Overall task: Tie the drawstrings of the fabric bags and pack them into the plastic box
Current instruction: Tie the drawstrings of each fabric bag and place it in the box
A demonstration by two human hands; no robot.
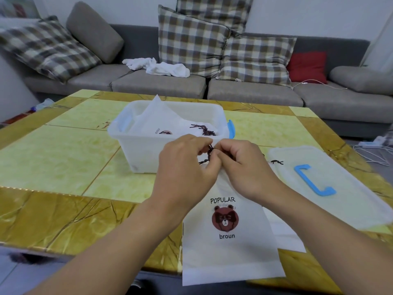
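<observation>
1. Nearest the viewer lies a flat white fabric bag [229,252], matte and rectangular, printed with "POPULAR", a brown bear face and "broun". Its lower edge hangs over the front edge of the counter [63,220], whose glossy top is yellow-green panels framed in gold-brown marbling.
2. A second white bag [285,235] shows partly from under the first, to the right below the fingers.
3. Both forearms reach forward and meet at the gathered mouth of the printed bag. The left hand [187,165] and the right hand [242,165] are curled knuckles-up, fingertips touching, each pinching the dark brown twisted drawstring [209,153] between them.
4. Right of the fingers lies a translucent rectangular plastic lid [340,199] with one blue handle [312,179]. Another dark cord end [276,161] lies at its near left corner.
5. Just beyond the fingers stands the plastic box [146,150], translucent white with rounded corners and a blue clip [231,128] on its right end. Inside are white bags [161,120] with dark tied cords; how many I cannot tell.
6. Farthest is a grey sofa [255,92] carrying four checked cushions, a red cushion [306,67] and crumpled white cloth [159,67].
</observation>
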